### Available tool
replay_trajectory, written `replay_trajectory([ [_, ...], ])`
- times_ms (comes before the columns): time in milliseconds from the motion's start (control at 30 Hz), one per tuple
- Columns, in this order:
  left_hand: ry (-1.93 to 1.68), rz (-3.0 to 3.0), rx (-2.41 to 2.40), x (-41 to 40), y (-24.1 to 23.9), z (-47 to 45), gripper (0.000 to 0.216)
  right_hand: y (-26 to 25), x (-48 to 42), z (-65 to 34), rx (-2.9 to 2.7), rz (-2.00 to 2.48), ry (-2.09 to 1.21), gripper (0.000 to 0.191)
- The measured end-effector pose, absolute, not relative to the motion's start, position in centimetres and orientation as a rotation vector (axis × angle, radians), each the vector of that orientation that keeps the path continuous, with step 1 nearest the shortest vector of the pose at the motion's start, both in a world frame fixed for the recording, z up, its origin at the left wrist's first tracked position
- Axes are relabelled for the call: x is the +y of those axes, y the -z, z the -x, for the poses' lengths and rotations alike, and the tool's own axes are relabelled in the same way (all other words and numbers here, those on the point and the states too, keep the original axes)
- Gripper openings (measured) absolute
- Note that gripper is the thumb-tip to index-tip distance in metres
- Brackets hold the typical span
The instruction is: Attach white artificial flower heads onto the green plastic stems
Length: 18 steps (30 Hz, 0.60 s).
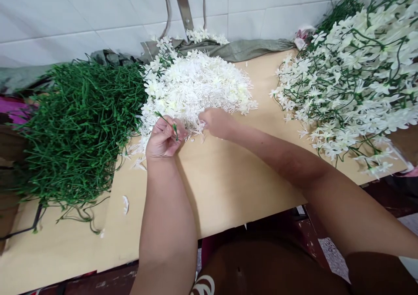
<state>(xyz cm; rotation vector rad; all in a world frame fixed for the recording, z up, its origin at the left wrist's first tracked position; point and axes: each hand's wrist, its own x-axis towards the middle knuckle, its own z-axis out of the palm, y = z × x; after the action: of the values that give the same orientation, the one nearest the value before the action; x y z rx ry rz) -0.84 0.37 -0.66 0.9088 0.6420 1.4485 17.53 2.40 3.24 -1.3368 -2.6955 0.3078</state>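
Far left, magenta item (16,110), cut off by frame edge and partly behind the heap of green artificial stems (85,120), can't make out what it is. Stem heap sits on the tan tabletop (228,177), small white scrap (126,204) near it. Left hand (164,138) pinches one green stem (175,131) between thumb and fingers, stem's middle partly covered by them. Just behind, mound of white artificial blossoms (202,77), single pieces hard to separate. Right hand (218,121) at mound's front edge, fingers curled, tips mostly hidden; white bit shows there, can't tell if gripped. Right, pile of white flowers on green stems (352,77), cut off by right frame edge
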Motion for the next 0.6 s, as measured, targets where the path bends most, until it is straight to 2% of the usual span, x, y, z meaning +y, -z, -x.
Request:
replay_trajectory([
  [100,-1.417,-0.945,0.626,0.3,0.6,0.7,0.038,-6.3,4.6,-17.4,-2.554,1.367,-0.379,0.014],
  [167,-1.322,-1.035,0.591,0.3,0.6,0.7,0.037,-8.7,5.9,-16.8,-2.442,1.346,-0.39,0.015],
  [300,-1.016,-1.182,0.641,0.2,0.7,0.6,0.034,-11.6,6.9,-15.9,-2.163,1.316,-0.359,0.042],
  [367,-1.033,-1.18,0.635,0.1,0.7,0.6,0.033,-11.2,5.9,-16.2,-2.156,1.333,-0.308,0.043],
  [467,-1.285,-1.109,0.536,0.1,0.8,0.6,0.033,-8.2,3.0,-17.3,-2.425,1.271,-0.293,0.024],
  [600,-1.38,-1.055,0.543,0.2,0.8,0.8,0.036,-3.0,-0.6,-17.9,-2.795,1.147,-0.246,0.024],
])
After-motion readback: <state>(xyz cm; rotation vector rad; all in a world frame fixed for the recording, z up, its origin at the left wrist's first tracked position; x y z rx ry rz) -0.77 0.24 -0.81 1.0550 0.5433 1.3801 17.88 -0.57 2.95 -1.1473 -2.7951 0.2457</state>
